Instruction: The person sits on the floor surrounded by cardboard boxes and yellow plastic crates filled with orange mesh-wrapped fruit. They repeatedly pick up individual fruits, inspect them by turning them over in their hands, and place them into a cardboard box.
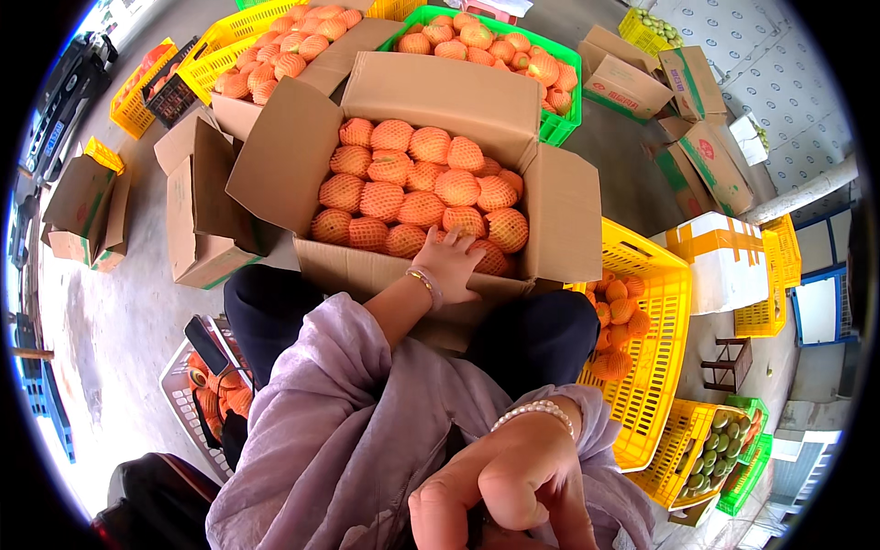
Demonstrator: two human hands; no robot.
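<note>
An open cardboard box (pixel 440 89) stands before me, holding rows of round fruit in orange foam nets (pixel 421 207). My left hand (pixel 450 265), with a bracelet at its wrist, rests fingers spread at the box's near edge, fingertips over the nearest fruit. Close to the camera, low in the view, is my right hand (pixel 512 485), its fingers bent and partly cut off by the frame; a pearl bracelet circles that wrist. Whether it holds anything is hidden. To the right, a yellow plastic crate (pixel 639 385) holds more netted fruit (pixel 619 313).
Behind the box are a green crate (pixel 574 113) and another box of netted fruit (pixel 289 51). Empty cartons (pixel 206 213) stand left. A white basket (pixel 182 395) with a phone (pixel 206 346) is by my left knee. A white foam box (pixel 722 265) stands right.
</note>
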